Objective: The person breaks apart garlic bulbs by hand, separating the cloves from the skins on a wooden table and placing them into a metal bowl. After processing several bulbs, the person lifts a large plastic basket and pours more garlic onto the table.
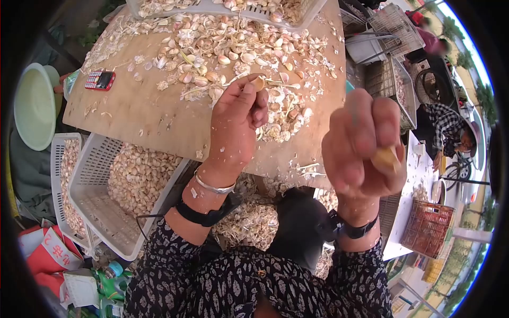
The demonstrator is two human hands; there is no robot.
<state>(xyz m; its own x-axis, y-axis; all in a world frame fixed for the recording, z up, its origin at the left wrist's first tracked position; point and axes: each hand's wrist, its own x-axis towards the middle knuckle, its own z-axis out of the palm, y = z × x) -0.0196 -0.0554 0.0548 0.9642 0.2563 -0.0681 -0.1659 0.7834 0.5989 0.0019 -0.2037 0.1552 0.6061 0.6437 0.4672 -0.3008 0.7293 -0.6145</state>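
My left hand (233, 124) is over the wooden board (122, 114), its thumb and fingers pinching a garlic clove (258, 83). Closer to the camera, my right hand (360, 140) is raised at the board's right edge. Its fingers are curled around another garlic clove (386, 159), which looks yellowish and slightly blurred. Beyond my left hand, a pile of loose garlic cloves (233, 45) with papery skins and stalks spreads over the board. Bits of skin stick to both hands and wrists.
A white basket of cloves (132, 249) stands below left, beside a narrower one. Another crate (313, 13) sits at the board's far edge. A red phone (100, 80) lies at left near a green basin (34, 106). Another person (445, 130) is at the right.
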